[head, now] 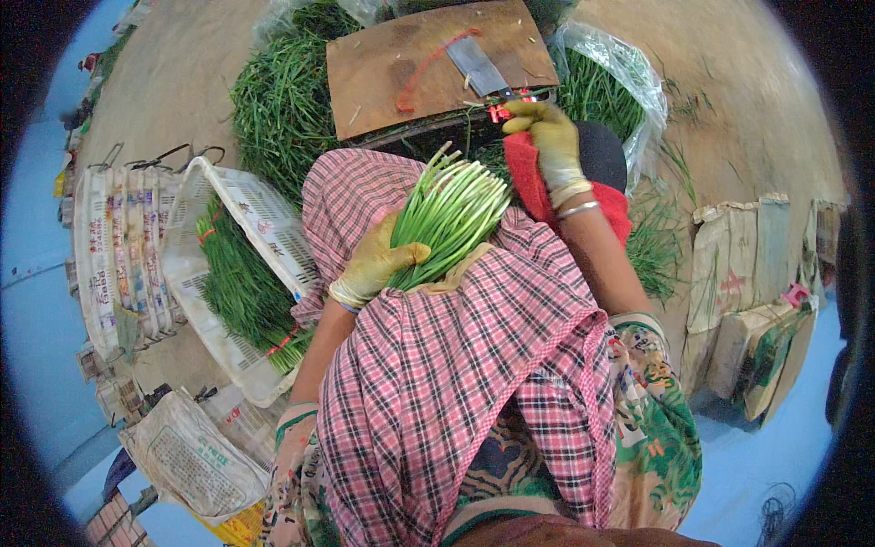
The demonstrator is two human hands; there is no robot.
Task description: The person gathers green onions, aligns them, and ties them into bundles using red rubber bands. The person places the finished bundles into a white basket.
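My left hand (376,263), in a yellowed glove, is closed around a bunch of green chives (451,219). The bunch rests on my lap over the pink checked apron (437,355), its pale stem ends pointing up and away. My right hand (543,133), gloved too, is raised at the near right corner of a brown board (383,82). Its bent fingertips are beside shiny red ties (499,113) and a loose green stalk; whether they pinch anything is unclear. Just beyond lies a cleaver (478,65), its dark handle towards that hand. A red cord (424,75) curves across the board.
Left of me, a tilted white plastic crate (243,195) holds chive bundles (253,294) tied in red. Loose greens (280,113) are heaped left of the board; more fill a clear plastic bag (646,75) at right. Flattened cardboard (728,267) stands at far right.
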